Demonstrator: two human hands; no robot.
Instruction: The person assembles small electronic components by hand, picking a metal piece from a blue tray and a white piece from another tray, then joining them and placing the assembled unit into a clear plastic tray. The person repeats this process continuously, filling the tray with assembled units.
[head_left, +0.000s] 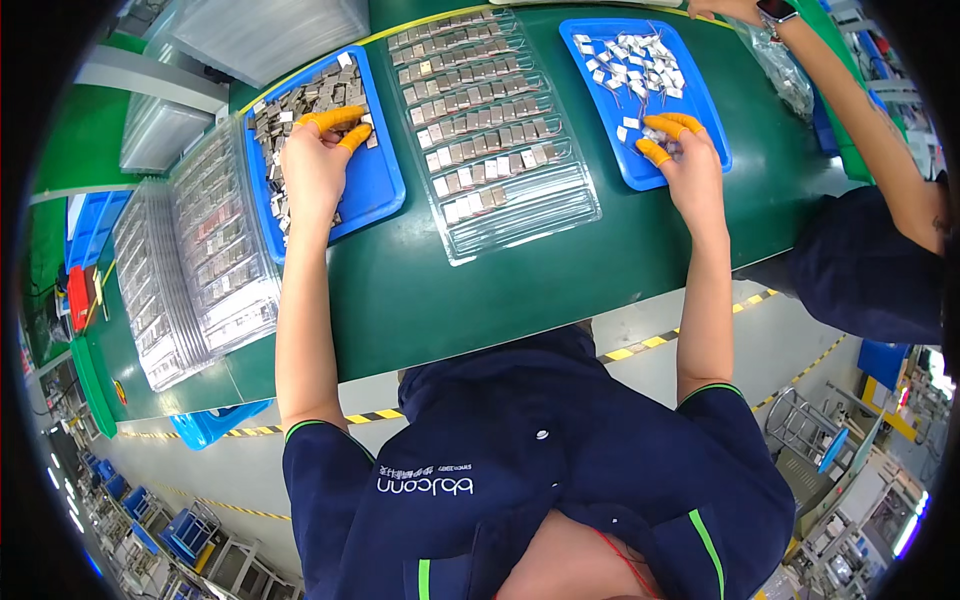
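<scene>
Flanking clear tray (530,217): left hand (317,155) leftward at grey parts (318,92), right hand (692,162) rightward at white parts (643,62)
Grips: can't tell either

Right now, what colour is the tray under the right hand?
Blue; the tray under the right hand shows best in the head view.

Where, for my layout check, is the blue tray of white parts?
In the head view, the blue tray lies at upper right on the green table, right of the middle clear tray, with the right hand over its near end.
</scene>
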